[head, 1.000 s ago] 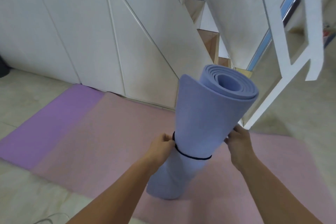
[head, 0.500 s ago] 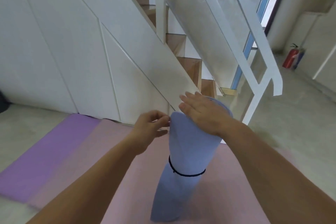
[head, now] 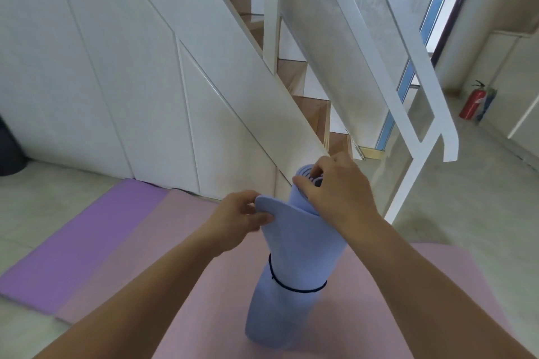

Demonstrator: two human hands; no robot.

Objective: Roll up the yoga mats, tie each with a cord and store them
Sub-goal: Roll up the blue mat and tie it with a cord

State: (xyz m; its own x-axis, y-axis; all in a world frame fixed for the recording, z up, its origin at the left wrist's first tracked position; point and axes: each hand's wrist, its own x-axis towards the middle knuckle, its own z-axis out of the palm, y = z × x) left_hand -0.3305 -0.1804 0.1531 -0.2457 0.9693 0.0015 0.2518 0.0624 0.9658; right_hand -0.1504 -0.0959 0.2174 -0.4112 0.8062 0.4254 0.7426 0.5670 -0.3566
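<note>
Right hand (head: 335, 192), flat before, now hooks into top of blue mat (head: 294, 265), left hand (head: 236, 218) pinching loose flap (head: 272, 207) above cord (head: 291, 288); likely tightening, next wind flap snug.

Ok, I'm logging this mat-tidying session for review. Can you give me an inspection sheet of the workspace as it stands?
Surface: pale floor, with a pink mat and a purple mat lying flat, edge to edge.
Job's things: blue mat rolled, standing upright on the pink mat; black cord circles its middle; top outer flap loose.
Clutter: dark object at the left edge, cropped, cannot identify.
Grips: left hand pinches the loose flap; right hand grips the roll's top, fingers curled into the coil.
Cables: nothing seen.
Surroundings: white panelled wall, wooden stairs, white railing, red fire extinguisher.
</note>
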